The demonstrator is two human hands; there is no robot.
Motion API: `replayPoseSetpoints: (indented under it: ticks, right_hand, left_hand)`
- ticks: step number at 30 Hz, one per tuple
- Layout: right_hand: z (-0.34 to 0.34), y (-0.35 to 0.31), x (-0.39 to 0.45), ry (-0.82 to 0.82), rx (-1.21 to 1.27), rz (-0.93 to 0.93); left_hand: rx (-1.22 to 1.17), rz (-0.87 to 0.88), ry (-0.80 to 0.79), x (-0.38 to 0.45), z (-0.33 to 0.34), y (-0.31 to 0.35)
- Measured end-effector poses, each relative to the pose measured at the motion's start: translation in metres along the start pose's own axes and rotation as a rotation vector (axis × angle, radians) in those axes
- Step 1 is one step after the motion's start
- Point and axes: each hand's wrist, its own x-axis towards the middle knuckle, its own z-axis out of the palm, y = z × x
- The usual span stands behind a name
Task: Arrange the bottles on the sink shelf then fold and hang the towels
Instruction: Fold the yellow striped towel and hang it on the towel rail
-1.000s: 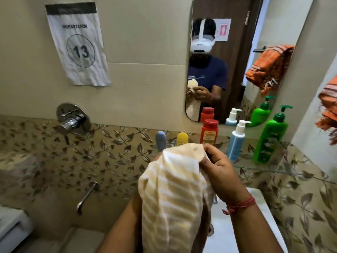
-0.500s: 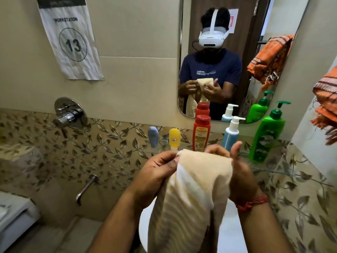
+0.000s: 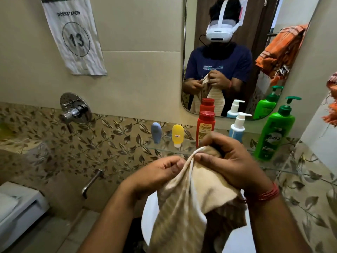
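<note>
A beige striped towel (image 3: 184,203) hangs over the white sink (image 3: 148,216), bunched at its top edge. My left hand (image 3: 160,170) pinches that edge from the left. My right hand (image 3: 229,161) grips the bunched top from the right. On the glass shelf (image 3: 164,148) behind stand a small blue-grey bottle (image 3: 156,132), a small yellow bottle (image 3: 177,135), a red bottle (image 3: 206,127), a light blue pump bottle (image 3: 237,127) and a tall green pump bottle (image 3: 275,132), in a row from left to right.
An orange towel (image 3: 332,106) hangs at the right edge; another shows in the mirror (image 3: 200,42). A chrome valve (image 3: 75,108) and spout (image 3: 92,181) sit on the tiled wall at left. A white toilet (image 3: 16,207) is at lower left.
My hands have come closer together and gathered the towel's top edge into a bunch. The view has shifted, so the shelf and mirror now sit further right and lower.
</note>
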Motion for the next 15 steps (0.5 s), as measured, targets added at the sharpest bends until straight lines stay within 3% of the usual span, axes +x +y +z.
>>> replayPoseSetpoints:
  ticks: [3,5,8,10,12,15]
  right_hand:
    - [-0.003,0.008,0.002,0.128,0.130,-0.037]
    - [-0.010,0.010,0.000,0.097,0.206,-0.004]
    - [-0.022,0.013,-0.007,-0.257,0.355,0.152]
    - [-0.021,0.011,-0.005,-0.455,0.441,0.289]
    - [-0.014,0.007,0.000,-0.477,0.511,0.399]
    - [0.010,0.003,0.007,-0.564,0.408,0.358]
  left_hand:
    - [0.062,-0.049,-0.147,-0.004,-0.006,-0.017]
    - [-0.026,-0.034,-0.125,-0.006,-0.007,-0.023]
    - [-0.294,-0.003,-0.008,-0.006,-0.009,-0.025]
    - [-0.348,0.071,-0.007,-0.008,-0.008,-0.009]
    - [-0.274,0.158,-0.040,-0.009,-0.004,0.011]
    - [-0.146,0.224,-0.032,-0.004,-0.001,0.033]
